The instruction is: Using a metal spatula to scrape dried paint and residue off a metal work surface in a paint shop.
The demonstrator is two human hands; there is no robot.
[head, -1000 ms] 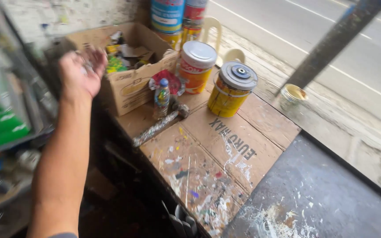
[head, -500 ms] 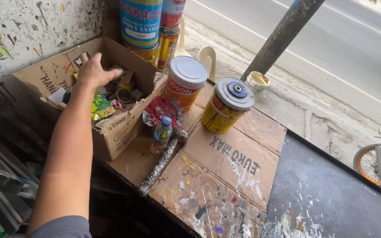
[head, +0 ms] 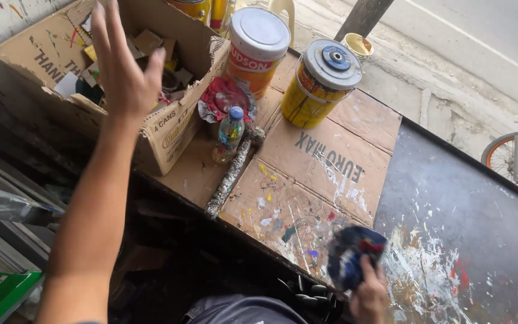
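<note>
While my left hand hovers with fingers spread, the cardboard box lies just beneath them; my right hand grips a paint-stained rag.

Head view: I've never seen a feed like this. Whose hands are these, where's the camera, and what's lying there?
One camera, worn on the person's head, looks down at their own bare hands. The left hand is open above a cardboard box of scraps, holding nothing. The right hand, at the bottom edge, grips a paint-stained rag. On the flattened cardboard stand an orange tin and a yellow tin, plus a small bottle and a paint-crusted hammer.
</note>
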